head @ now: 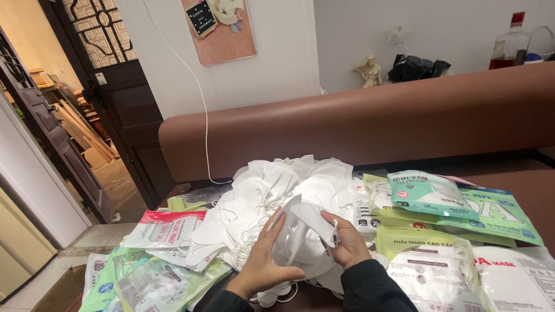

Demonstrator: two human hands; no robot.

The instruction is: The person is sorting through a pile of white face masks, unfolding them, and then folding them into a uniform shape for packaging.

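Mid-sort: left hand (261,263) spread flat under a white face mask (303,222), right hand (346,242) pinching its edge (mask pile (277,185) just behind), w/ next move prob needing a clean lift free of tangled ear loops.

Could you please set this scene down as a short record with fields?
Setting: table edge before a brown padded bench back
Left hand: flat against a folded white fabric face mask
Right hand: fingers pinching the same mask's right edge
Centre: heap of loose white face masks
Right side: green and white plastic mask packets
Left side: pale green mask packets
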